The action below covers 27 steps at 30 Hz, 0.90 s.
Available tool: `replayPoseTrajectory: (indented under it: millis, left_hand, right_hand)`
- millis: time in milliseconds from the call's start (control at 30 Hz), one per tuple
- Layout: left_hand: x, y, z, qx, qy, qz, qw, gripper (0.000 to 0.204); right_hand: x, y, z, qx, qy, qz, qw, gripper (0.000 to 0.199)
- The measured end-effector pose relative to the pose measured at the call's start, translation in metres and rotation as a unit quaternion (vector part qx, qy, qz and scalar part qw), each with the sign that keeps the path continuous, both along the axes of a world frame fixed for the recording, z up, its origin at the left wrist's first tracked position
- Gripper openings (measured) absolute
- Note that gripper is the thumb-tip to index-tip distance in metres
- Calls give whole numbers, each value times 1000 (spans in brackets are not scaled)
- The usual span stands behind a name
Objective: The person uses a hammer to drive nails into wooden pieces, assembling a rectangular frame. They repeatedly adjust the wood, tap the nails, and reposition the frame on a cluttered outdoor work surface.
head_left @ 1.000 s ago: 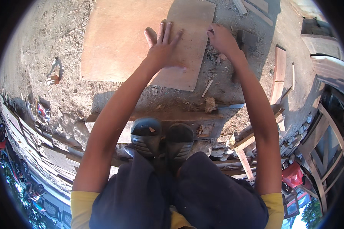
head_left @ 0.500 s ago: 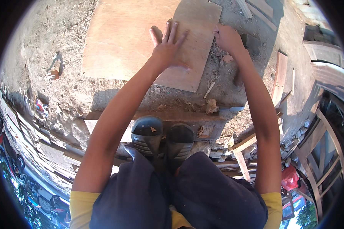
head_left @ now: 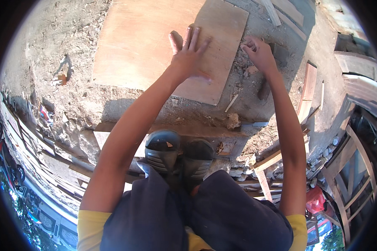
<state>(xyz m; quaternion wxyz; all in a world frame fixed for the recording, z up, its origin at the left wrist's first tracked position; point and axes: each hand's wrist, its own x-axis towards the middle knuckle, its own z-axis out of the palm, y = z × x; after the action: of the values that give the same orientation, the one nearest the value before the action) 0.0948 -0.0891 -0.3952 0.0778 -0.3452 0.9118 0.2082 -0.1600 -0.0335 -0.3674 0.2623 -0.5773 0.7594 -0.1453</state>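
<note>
A thin sheet of plywood [head_left: 134, 50] lies flat on the ground in front of me, partly in shadow. My left hand [head_left: 188, 58] rests on it near its right part, palm down with the fingers spread. Just off the sheet's right edge is my right hand [head_left: 262, 54], its fingers loosely curved and apart over the wood scraps on the dirt. I see nothing held in it. A dark block [head_left: 279, 54] is right beside that hand, and a small pale chunk [head_left: 251, 71] lies under its wrist.
Wooden strips [head_left: 271, 12] lie at the far right, and a plank [head_left: 308, 90] beyond my right forearm. A brown lump [head_left: 233, 121] sits near my shoes [head_left: 162, 146]. A wooden frame [head_left: 352, 167] and a red bag [head_left: 316, 200] are at the lower right.
My right hand has come away from the sheet's right edge, moving slightly right and nearer, and its fingers have loosened. The left hand stays flat on the plywood. The view has shifted slightly.
</note>
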Motion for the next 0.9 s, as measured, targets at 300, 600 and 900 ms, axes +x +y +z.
replayPoseTrajectory:
  millis: [300,600,900]
  left_hand:
    - [-3,1,5,10,-13,-9,1000,131]
    - [-4,1,5,9,-18,-15,1000,133]
    - [0,2,0,4,14,-3,1000,134]
  right_hand:
    - [13,-18,7,10,71,62,995,17]
    - [7,-17,-18,-5,177,121,977,15]
    - [38,-4,-9,-5,212,25,977,16]
